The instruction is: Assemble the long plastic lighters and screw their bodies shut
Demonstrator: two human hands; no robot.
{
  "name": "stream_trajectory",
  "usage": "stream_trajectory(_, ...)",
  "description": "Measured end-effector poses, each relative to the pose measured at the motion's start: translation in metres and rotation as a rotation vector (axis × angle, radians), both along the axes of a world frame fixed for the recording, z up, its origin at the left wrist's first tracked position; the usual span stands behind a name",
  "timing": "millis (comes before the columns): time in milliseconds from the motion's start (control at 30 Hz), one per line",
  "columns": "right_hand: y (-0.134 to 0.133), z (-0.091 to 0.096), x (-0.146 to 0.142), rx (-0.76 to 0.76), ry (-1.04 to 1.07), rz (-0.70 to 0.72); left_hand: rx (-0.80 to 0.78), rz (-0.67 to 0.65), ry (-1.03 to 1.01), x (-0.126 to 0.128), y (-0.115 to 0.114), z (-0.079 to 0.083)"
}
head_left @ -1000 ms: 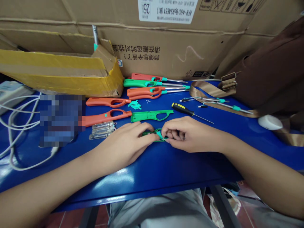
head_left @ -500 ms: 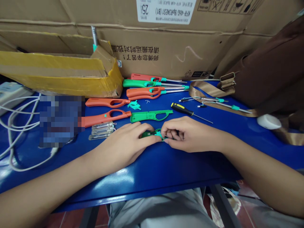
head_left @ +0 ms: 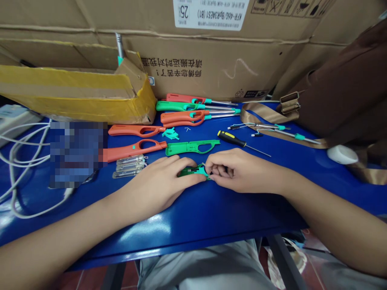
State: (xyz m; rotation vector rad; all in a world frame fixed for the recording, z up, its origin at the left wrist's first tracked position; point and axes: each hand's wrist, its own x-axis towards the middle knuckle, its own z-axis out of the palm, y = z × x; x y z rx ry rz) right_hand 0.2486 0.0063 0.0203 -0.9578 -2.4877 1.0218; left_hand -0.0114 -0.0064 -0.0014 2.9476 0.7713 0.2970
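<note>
My left hand lies over a green lighter shell on the blue table, its fingers closed on the shell's left part. My right hand pinches the shell's right end, where a teal trigger piece shows between our fingertips. Most of the shell is hidden under both hands. Just beyond them lies a second green shell half, and a black-and-yellow screwdriver rests to its right.
Orange shell halves and clear tubes lie to the left. Assembled lighters sit by the cardboard boxes. Metal rods, a strap and brown bag are at right; white cables at left.
Both hands stay in place on the green shell; the fingers of the right hand have shifted slightly at the teal piece. Nothing else moved.
</note>
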Motion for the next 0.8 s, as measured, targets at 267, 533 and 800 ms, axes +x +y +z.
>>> stream_trajectory(267, -0.0004, 0.0007, -0.0007, -0.041, -0.001, -0.018, -0.018, 0.005, -0.012, -0.0006, -0.001, 0.0002)
stream_trajectory(533, -0.0002, 0.0022, 0.0004, -0.121, -0.019, -0.045, -0.027, 0.005, -0.012, 0.0001, -0.0023, 0.0027)
stream_trajectory(800, -0.0011, 0.0046, 0.0007, -0.076, -0.031, -0.017, -0.036, 0.004, -0.032, -0.0001, -0.0027, 0.0005)
